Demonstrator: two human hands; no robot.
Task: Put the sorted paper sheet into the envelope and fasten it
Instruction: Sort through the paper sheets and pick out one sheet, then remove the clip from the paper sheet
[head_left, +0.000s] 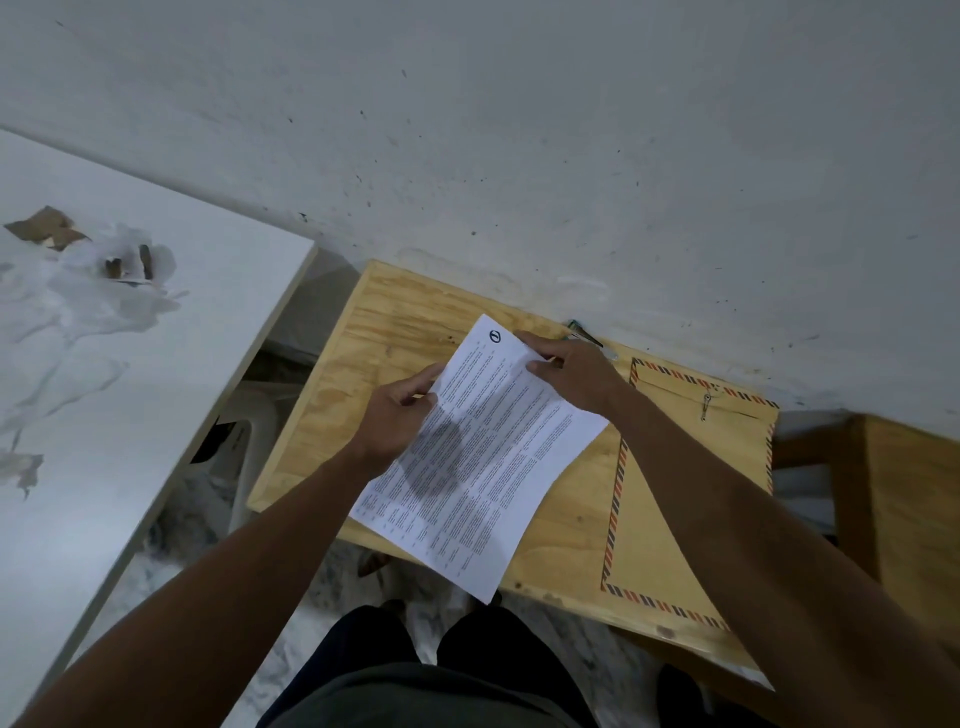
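A printed white paper sheet (483, 457) is held up, tilted. A brown envelope (670, 499) with striped edges lies flat beside it.

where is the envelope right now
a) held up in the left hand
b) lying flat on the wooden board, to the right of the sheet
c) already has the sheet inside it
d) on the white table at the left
b: the envelope lies flat on the wooden board under the right forearm, while both the left hand and the right hand hold the paper sheet.
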